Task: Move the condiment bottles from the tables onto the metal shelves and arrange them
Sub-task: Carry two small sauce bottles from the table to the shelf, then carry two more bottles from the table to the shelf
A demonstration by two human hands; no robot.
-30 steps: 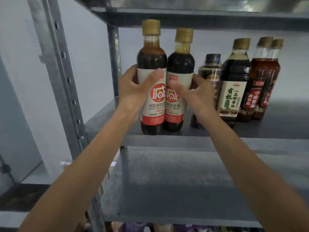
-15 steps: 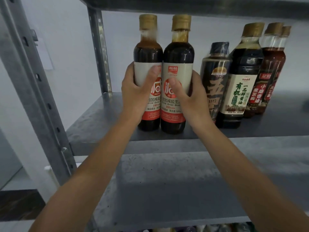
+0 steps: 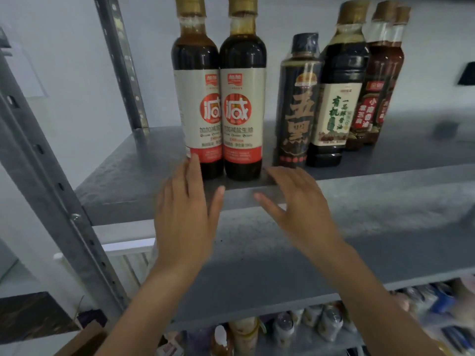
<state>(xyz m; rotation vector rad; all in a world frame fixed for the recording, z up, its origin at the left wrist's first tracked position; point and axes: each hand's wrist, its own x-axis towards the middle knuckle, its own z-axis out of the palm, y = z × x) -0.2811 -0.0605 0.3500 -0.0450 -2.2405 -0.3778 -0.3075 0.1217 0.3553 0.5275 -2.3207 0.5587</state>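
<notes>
Head view: metal shelf (image 3: 133,170) is bearing upright bottles (image 3: 243,111) before a white wall (image 3: 64,73); left hand (image 3: 187,217) and right hand (image 3: 300,209) are hovering, fingers (image 3: 191,173) open.

Wall and floor clutter around the rack

A white wall (image 3: 77,73) fills the background above and beyond the left hand (image 3: 185,217) and the right hand (image 3: 300,209). Up and well to the left of the left hand, a pale sheet (image 3: 28,70) lies flat on the wall. Far to the right of the right hand, a dark rectangular object (image 3: 466,73) sits on it, too blurred to identify. Below and left of the left hand stands a white ribbed panel (image 3: 123,263). Lower still are a brown cardboard flap (image 3: 82,340) and a dark brown floor patch (image 3: 30,317).
</notes>
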